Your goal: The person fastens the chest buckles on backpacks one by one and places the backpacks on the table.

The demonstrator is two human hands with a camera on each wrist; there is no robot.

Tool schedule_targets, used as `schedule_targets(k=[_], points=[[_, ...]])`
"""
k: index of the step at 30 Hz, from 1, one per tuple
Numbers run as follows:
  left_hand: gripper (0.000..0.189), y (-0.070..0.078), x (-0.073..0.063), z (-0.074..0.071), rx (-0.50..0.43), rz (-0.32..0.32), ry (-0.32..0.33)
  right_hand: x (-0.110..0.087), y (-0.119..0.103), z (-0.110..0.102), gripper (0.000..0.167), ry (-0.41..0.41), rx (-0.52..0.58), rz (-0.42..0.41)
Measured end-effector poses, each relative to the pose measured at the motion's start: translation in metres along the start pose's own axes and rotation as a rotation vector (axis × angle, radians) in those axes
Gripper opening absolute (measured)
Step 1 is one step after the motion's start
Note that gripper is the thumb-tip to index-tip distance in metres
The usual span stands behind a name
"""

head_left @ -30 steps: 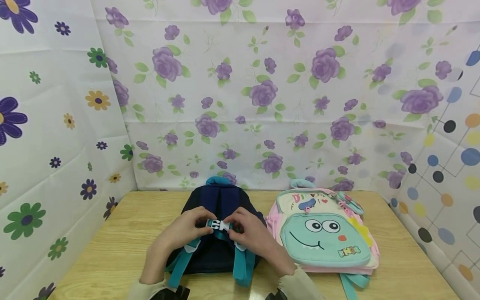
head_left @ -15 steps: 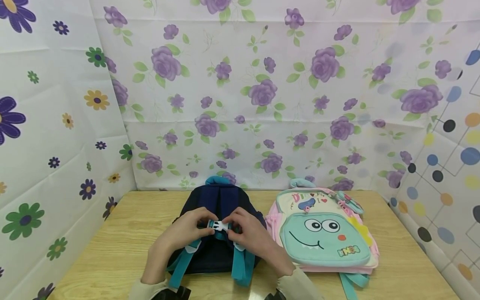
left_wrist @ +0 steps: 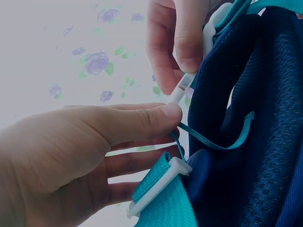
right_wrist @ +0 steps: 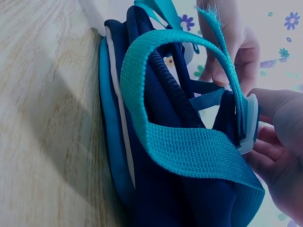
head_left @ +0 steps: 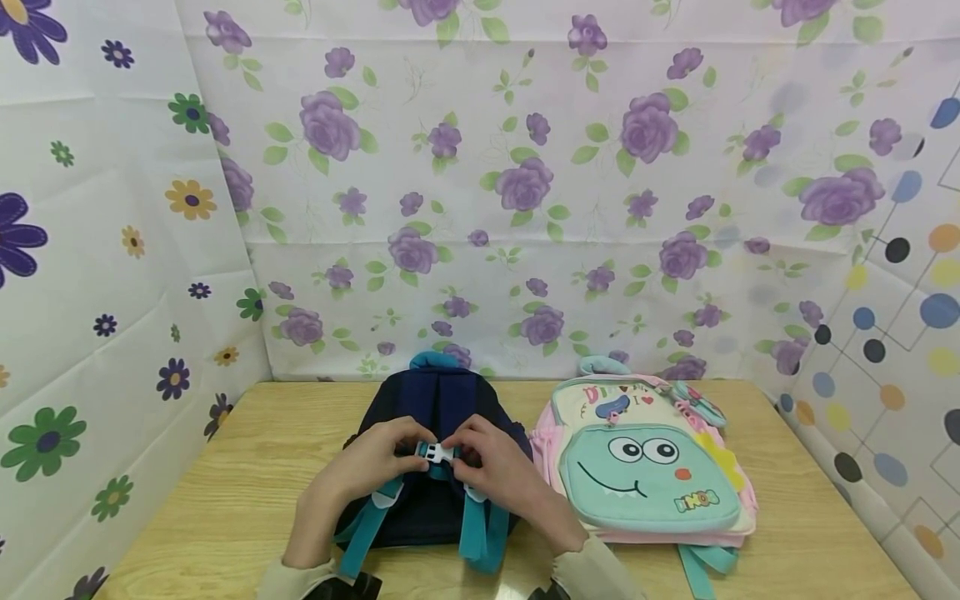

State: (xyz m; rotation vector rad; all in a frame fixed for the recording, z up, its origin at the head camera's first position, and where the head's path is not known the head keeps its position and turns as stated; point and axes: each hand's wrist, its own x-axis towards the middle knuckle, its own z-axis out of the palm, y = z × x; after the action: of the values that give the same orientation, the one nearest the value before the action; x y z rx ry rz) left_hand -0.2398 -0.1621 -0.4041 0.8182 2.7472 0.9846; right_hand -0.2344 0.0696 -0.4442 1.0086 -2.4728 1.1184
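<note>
I see the left hand (head_left: 384, 452) and right hand (head_left: 493, 463) pinching one white plastic buckle (head_left: 435, 452) at the dark-blue fabric backpack (head_left: 431, 518).

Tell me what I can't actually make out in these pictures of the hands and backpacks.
- Whether the white buckle is fully latched: too small in the head view, partly covered by the left hand and right hand.
- Front of the navy backpack: head view, hidden behind its own strap side.
- Back of the pink backpack: head view, hidden by its front.
- End of its teal strap: head view, cut off by the bottom edge.
</note>
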Motion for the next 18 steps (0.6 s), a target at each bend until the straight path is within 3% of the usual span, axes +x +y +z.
schedule_targets(k=[18], points=[[0.026, -0.0006, 0.0016, 0.0028, 0.025, 0.027, 0.012, -0.0003, -0.0020, -0.0008, 0.016, 0.021, -0.015, 0.001]])
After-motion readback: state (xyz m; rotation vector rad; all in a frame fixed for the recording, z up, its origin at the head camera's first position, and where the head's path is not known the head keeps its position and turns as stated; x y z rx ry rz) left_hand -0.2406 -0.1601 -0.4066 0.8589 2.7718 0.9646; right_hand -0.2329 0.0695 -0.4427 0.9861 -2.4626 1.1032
